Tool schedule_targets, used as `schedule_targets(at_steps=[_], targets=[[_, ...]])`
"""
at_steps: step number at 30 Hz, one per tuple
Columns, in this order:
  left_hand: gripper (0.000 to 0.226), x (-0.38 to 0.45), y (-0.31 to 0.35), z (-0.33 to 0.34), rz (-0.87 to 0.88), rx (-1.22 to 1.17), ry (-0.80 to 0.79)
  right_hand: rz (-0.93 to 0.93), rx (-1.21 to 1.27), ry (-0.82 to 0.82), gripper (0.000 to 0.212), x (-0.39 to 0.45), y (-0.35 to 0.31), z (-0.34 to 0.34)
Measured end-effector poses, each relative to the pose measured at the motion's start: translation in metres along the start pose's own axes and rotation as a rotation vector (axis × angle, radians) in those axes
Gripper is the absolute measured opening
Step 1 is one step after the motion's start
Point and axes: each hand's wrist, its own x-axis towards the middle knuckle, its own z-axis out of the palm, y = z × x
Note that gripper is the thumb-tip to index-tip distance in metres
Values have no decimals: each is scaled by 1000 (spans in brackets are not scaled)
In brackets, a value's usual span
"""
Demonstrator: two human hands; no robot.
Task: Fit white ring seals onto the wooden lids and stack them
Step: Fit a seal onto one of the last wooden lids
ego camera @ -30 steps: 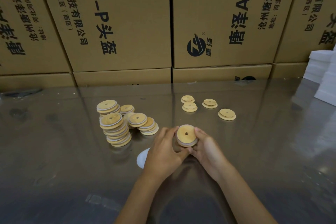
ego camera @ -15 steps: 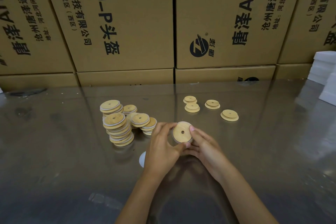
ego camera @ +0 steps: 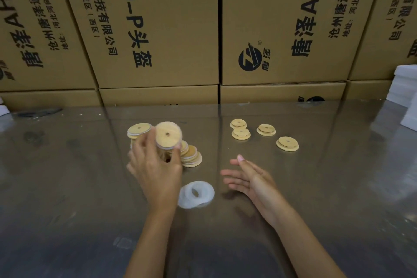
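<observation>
My left hand grips a round wooden lid with a centre hole and a white seal around its rim, held over the stacks of finished lids at the left of the table. Another stack top shows just left of the held lid. My right hand hovers with fingers spread, holding nothing. A small pile of white ring seals lies between my hands. Several bare wooden lids lie loose to the right, the nearest one furthest right.
The glossy table runs back to a wall of printed cardboard boxes. White foam pieces are stacked at the right edge. A dark tool lies at the far left by the boxes.
Both hands held the lid together in front of me. Now my right hand has let go and opened, and my left hand has carried the lid left over the stacks, uncovering the ring seals.
</observation>
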Motion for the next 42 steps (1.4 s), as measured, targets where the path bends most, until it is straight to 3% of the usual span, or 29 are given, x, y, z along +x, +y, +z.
schedule_targets(at_steps=[9,17,22,25,28,32,38,42], targets=[[73,17,-32,-9,-200,-61,9,3,3,9,32,1,0,0],[42,18,-35,-10,-218,-86,47,5,3,12,30,1,1,-1],[33,13,-21,-9,-55,17,45,4,0,15,29,1,1,-1],[12,8,-14,-4,75,23,6,4,-2,15,30,1,1,-1],[2,1,-8,1,189,-24,-55,5,2,22,29,1,1,-1],[7,-10,2,8,257,-119,-179,10,11,25,27,2,1,-1],[24,-41,21,19,418,-53,-525,17,68,64,24,5,2,-2],[24,-60,24,25,473,-30,-720,-37,140,152,15,7,1,-5]])
